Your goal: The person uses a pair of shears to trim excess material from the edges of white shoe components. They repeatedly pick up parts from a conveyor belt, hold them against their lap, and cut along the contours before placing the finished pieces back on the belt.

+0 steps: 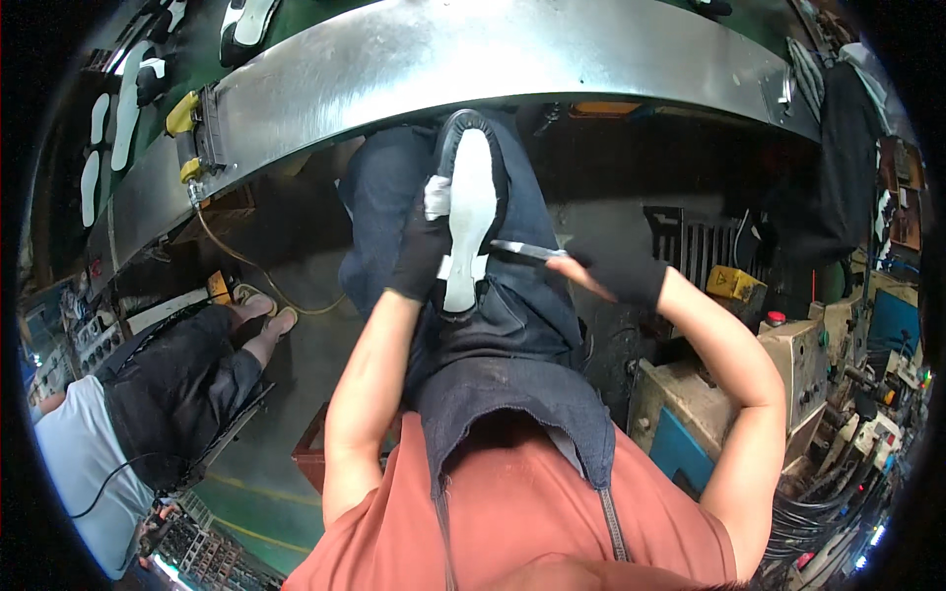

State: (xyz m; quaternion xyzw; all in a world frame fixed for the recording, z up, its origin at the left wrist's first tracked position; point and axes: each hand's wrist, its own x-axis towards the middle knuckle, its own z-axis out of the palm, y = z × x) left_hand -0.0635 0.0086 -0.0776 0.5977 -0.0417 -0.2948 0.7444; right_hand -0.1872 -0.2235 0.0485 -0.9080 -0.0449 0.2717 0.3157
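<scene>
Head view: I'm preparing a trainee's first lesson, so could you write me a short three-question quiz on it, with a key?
1. Multiple choice: which hand holds the slim tool?
A) left
B) right
C) both

2. Fill in: on the shoe, the long sole panel is ____ in colour.

3. True or false: the shoe lies loose, untouched by any hand.

Key:
1. B, the right hand.
2. White.
3. False; the left hand holds it.

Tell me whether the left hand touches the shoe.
Touching: the head view shows the gloved left hand gripping the shoe along its left edge, no gap between them.
</scene>
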